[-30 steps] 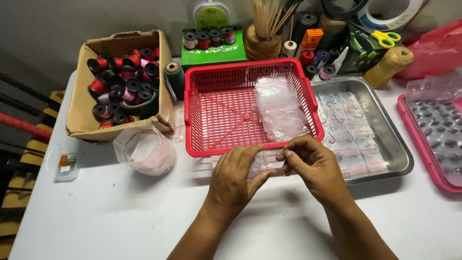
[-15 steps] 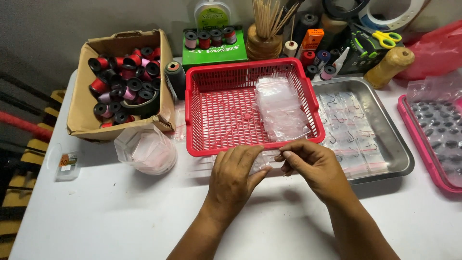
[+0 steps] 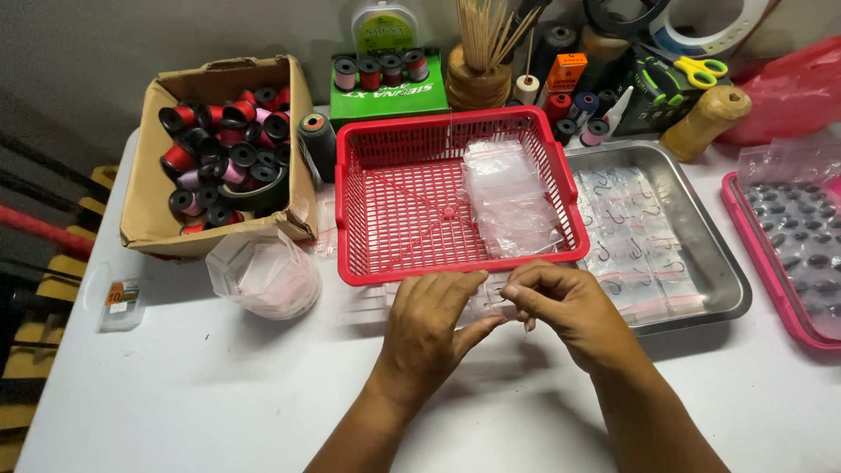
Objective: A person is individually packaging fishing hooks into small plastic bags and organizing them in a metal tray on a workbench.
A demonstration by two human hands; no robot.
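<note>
My left hand [image 3: 431,331] and my right hand [image 3: 565,308] meet on the white table just in front of the red plastic basket [image 3: 394,210]. Between their fingertips they pinch a small clear plastic bag [image 3: 493,298], mostly hidden by the fingers. A pile of small clear bags [image 3: 511,201] lies in the right part of the basket. More small bags with fish hooks [image 3: 631,236] lie flat in the steel tray [image 3: 714,263] to the right.
A cardboard box of thread spools [image 3: 223,153] stands at the left, a bundle of clear bags [image 3: 263,273] before it. Behind are a green box [image 3: 385,88], a wooden stick holder [image 3: 477,83], scissors [image 3: 696,70], a twine spool [image 3: 705,123]. A pink tray [image 3: 793,254] lies far right.
Both hands stayed in front of the basket and shifted slightly, the fingers working on the small clear bag between them.
</note>
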